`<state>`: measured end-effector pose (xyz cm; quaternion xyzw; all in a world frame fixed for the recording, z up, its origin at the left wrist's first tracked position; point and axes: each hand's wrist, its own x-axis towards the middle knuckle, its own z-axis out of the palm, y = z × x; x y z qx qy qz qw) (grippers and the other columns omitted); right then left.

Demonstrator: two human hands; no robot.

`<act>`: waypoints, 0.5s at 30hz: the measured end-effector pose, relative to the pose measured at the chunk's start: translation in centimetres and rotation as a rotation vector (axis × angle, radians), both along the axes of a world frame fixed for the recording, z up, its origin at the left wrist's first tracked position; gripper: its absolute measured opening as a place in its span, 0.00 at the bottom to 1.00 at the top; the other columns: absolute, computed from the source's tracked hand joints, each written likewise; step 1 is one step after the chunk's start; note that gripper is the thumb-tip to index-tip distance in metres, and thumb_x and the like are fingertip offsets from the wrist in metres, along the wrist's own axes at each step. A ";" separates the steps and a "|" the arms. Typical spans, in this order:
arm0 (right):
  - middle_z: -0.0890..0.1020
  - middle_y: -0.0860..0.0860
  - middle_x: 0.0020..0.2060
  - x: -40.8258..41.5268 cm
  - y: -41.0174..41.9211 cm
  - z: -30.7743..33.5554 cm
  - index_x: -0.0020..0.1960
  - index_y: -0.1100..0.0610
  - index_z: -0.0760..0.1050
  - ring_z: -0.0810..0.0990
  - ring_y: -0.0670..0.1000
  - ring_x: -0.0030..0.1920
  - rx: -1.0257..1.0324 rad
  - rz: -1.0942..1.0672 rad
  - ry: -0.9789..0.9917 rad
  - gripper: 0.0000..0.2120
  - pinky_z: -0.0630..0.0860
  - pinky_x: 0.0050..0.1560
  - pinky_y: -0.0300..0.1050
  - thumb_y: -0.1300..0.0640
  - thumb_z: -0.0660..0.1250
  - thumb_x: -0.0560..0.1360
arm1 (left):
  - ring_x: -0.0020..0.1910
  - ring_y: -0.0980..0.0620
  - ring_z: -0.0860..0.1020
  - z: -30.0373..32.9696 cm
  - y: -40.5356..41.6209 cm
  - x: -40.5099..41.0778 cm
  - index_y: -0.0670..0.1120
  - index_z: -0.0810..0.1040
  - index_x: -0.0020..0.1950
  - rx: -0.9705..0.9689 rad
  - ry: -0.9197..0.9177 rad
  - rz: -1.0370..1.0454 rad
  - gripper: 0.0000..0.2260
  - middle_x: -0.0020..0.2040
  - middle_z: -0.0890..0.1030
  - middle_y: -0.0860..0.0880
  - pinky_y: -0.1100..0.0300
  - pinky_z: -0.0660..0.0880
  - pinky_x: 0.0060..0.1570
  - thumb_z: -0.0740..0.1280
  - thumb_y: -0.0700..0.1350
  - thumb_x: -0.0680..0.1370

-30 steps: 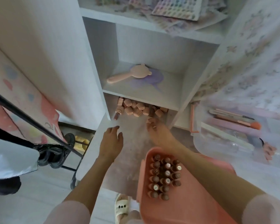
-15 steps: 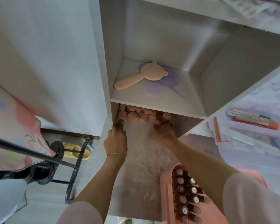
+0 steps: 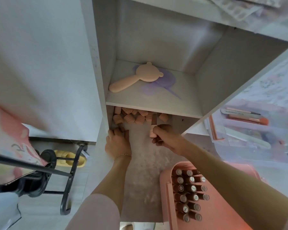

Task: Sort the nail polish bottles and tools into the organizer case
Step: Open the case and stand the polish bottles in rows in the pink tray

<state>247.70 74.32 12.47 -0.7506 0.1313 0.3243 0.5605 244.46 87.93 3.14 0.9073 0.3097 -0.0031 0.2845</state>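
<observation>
A heap of nail polish bottles with ribbed pink caps lies at the back of the low shelf compartment. My right hand grips one bottle by its pink cap, its brown body pointing up towards the heap. My left hand reaches to the compartment's left corner, its fingers curled round a brown bottle. The pink organizer case sits at the lower right, with several bottles standing upright in rows.
A pink bear-shaped hand mirror lies on a purple fan on the shelf above. A clear box with brushes and files stands at the right. A black chair frame and a yellow slipper are at the left.
My right hand has drawn back from the heap with a bottle in it. My left hand has reached into the left corner and closed on another bottle. The view moved closer.
</observation>
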 end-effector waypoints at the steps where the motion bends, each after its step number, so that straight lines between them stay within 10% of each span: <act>1: 0.76 0.53 0.36 -0.5 -0.1 0.6 0.44 0.60 0.71 0.75 0.48 0.32 0.020 0.020 -0.032 0.05 0.71 0.33 0.37 0.63 0.57 0.76 | 0.51 0.40 0.73 0.0 -0.1 0.1 0.39 0.74 0.57 -0.006 0.000 0.018 0.17 0.56 0.72 0.40 0.53 0.64 0.36 0.59 0.52 0.79; 15: 0.81 0.51 0.43 -7.5 -6.0 5.9 0.52 0.55 0.74 0.77 0.47 0.37 0.092 0.252 -0.228 0.06 0.73 0.41 0.40 0.59 0.61 0.77 | 0.44 0.53 0.74 3.5 -3.0 -6.6 0.45 0.77 0.49 -0.262 -0.489 0.191 0.05 0.48 0.75 0.49 0.63 0.69 0.41 0.64 0.45 0.77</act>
